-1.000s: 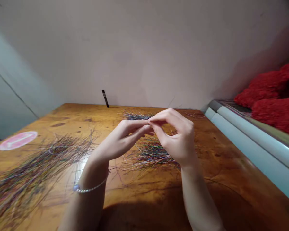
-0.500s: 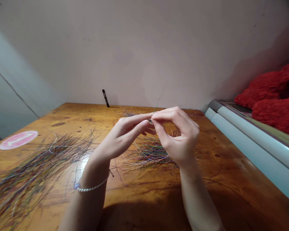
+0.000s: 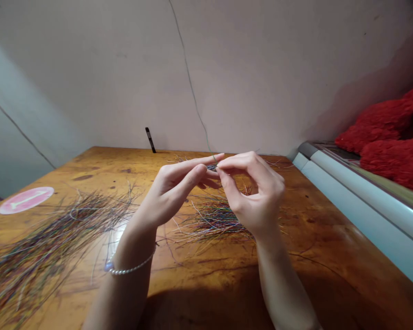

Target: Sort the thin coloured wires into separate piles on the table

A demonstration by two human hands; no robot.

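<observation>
The left hand (image 3: 174,192) and right hand (image 3: 253,192) hold a small bundle of multicoloured wires (image 3: 211,167) in a narrow fingertip pinch, at 12 o'clock above the tabletop (image 3: 330,238). This close work calls for a steady grip, with the long green strand (image 3: 192,91) kept clear.

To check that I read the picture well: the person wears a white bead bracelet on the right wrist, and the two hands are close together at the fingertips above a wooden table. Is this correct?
Not quite: the white bead bracelet is on the left wrist, not the right, as the head view shows. The rest stands: the left hand and right hand are close together at the fingertips above the wooden table.
</observation>
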